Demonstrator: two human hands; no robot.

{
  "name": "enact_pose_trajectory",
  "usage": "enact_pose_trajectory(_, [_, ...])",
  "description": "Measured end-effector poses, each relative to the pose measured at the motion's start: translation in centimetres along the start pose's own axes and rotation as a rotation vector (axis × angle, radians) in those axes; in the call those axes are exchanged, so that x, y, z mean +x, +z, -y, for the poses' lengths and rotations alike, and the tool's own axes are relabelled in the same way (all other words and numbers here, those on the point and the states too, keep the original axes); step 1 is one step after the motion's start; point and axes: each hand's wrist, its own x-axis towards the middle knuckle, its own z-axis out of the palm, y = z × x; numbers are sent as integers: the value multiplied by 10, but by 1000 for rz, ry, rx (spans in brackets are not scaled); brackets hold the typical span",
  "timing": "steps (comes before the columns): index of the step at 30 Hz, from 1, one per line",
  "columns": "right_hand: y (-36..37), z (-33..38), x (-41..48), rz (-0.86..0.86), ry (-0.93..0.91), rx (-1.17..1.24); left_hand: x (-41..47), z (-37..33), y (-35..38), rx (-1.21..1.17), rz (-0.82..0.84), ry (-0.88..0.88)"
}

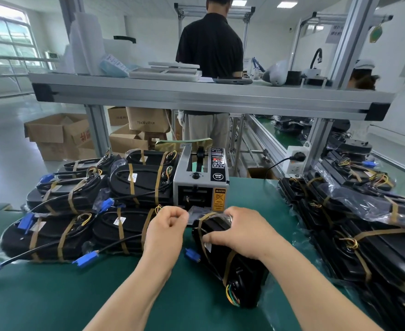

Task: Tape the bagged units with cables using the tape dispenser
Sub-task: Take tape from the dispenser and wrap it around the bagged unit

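A black bagged unit with a blue connector and coloured wires lies on the green mat in front of me, two brown tape bands round it. My right hand lies over its far end, fingers curled on the bag. My left hand hovers just left of it with fingers curled; whether it pinches a strip of tape I cannot tell. The grey tape dispenser stands right behind both hands, its outlet facing me.
Taped black units with cables are stacked to the left of the dispenser. More bagged units pile up along the right edge. A metal shelf frame runs overhead; a person stands behind it. Cardboard boxes sit on the floor.
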Motion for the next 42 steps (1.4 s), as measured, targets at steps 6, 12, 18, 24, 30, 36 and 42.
enact_pose_trajectory(6, [-2, -9, -4, 28, -67, 100, -7, 9, -19, 38, -42, -34])
enact_pose_trajectory(12, [1, -2, 1, 14, -79, 9, -19, 14, -8, 57, 121, -110])
enact_pose_trajectory(18, [-6, -1, 20, -37, 63, -26, -21, 16, -11, 30, 96, -177])
enact_pose_trajectory(24, [-14, -36, -3, -99, -197, 434, -17, 2, -25, 144, 236, -16])
enact_pose_trajectory(30, [2, -64, -35, 107, -376, 1045, -8, -31, -37, 23, 339, 211])
enact_pose_trajectory(36, [0, -42, -56, -110, -352, 673, -19, -30, -29, 162, 392, 318])
enact_pose_trajectory(42, [2, -29, -55, -168, -323, 744, -24, -53, -26, 81, 390, 383])
